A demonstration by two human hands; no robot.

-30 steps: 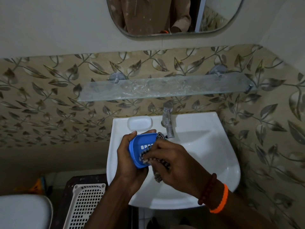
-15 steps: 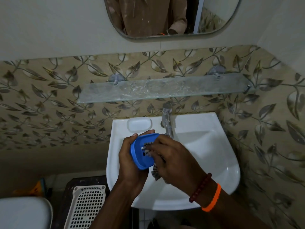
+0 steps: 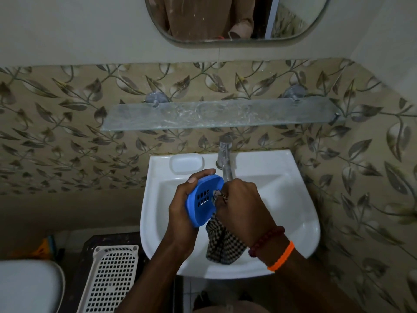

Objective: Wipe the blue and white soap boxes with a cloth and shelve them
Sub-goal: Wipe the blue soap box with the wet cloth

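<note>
Holding blue soap box [image 3: 200,201] in left hand [image 3: 184,212]; right hand [image 3: 242,208] pressing cloth [image 3: 222,247] inside.

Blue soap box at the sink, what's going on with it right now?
The left hand holds the blue soap box tilted over the sink, while the right hand presses a checked cloth into it. The white soap box sits on the sink's back ledge beside the tap. Nothing is on the glass shelf.

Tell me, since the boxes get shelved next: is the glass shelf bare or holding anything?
Bare. The shelf shows only its streaked glass; the white box sits on the sink, the blue box in the left hand.
</note>
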